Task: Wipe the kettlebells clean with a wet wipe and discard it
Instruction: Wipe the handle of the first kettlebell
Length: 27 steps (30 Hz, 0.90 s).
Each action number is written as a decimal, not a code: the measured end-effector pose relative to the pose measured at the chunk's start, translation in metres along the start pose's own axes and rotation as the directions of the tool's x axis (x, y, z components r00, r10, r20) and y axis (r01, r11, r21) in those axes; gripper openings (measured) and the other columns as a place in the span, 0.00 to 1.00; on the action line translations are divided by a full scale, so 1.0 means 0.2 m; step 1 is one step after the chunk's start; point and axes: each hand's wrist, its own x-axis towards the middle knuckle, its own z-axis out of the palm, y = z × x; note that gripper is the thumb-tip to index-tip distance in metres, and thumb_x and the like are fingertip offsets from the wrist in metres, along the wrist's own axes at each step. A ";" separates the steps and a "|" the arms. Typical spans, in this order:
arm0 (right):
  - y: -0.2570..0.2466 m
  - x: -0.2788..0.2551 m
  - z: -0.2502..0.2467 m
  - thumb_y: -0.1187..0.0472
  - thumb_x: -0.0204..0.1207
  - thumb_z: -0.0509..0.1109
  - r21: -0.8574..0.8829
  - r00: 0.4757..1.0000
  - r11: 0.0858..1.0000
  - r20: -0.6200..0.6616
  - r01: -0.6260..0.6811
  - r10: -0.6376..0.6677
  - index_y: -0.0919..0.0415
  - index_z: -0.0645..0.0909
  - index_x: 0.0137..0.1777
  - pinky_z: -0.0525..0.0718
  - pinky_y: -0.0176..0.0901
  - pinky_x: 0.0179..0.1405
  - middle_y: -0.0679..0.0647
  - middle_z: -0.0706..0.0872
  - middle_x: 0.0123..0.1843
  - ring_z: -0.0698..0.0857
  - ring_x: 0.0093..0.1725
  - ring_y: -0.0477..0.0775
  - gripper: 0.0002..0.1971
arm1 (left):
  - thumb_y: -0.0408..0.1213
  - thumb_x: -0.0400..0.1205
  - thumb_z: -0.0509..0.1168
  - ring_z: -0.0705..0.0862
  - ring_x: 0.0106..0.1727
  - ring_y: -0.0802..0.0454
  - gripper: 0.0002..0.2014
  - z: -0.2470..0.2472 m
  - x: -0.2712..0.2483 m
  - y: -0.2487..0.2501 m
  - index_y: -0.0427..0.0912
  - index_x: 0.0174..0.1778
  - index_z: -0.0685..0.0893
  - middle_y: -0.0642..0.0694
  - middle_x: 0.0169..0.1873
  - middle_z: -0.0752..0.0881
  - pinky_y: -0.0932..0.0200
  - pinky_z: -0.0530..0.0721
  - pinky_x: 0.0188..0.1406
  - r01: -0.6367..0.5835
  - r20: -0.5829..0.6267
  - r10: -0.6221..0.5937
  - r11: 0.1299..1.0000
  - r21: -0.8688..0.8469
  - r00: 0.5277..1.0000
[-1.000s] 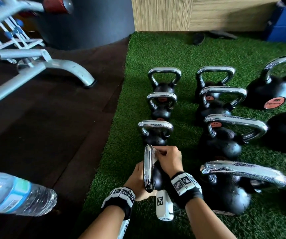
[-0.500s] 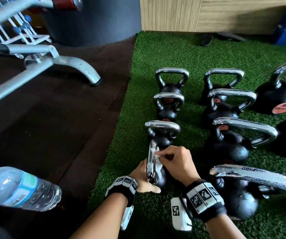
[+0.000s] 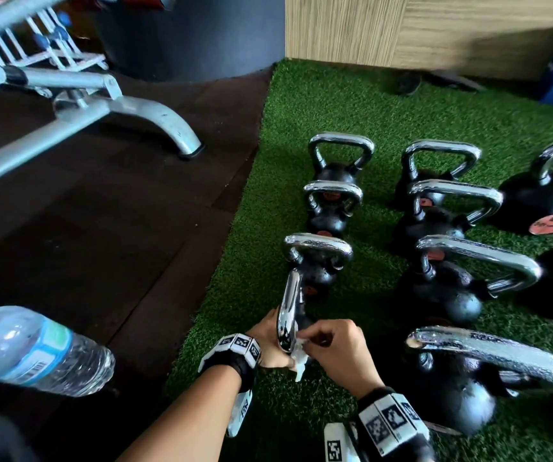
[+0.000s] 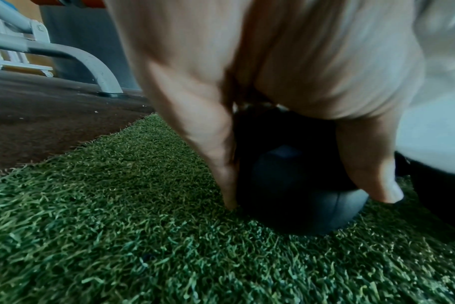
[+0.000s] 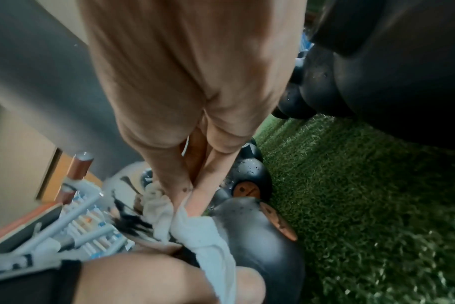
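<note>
Right hand (image 3: 336,348): grip closed in a pinch on the wet wipe (image 3: 298,356), fingers curled, wipe pressed against the lower near end of the chrome handle (image 3: 288,315) of the nearest small kettlebell (image 4: 296,185); a loose tail of the wipe hangs below the fingers, seen white and crumpled in the right wrist view (image 5: 195,228). Left hand (image 3: 270,345): grip wrapped round the black body of the same kettlebell from the left side, thumb (image 4: 369,168) and fingers (image 4: 210,144) curled down its flanks to the turf. Kettlebell sits upright on the green turf mat (image 3: 301,105), handle turned edge-on to the head camera, front of the left row. Behind it in the same row, three more small kettlebells (image 3: 318,258); to the right, a second row of larger ones (image 3: 451,288), water droplets on the nearest handle. Left of the turf: dark rubber floor (image 3: 101,228), a grey metal bench frame (image 3: 128,108), and a plastic water bottle (image 3: 35,348) close to the camera.
</note>
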 end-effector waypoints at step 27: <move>0.03 0.12 -0.04 0.77 0.77 0.68 0.227 0.825 0.956 0.565 -0.185 0.026 0.71 0.89 0.50 0.86 0.44 0.42 0.67 0.89 0.43 0.85 0.36 0.53 0.09 | 0.57 0.64 0.73 0.69 0.76 0.54 0.46 0.07 -0.02 -0.04 0.47 0.79 0.69 0.48 0.77 0.65 0.53 0.72 0.80 -0.219 -0.024 0.222 0.971 0.093 0.975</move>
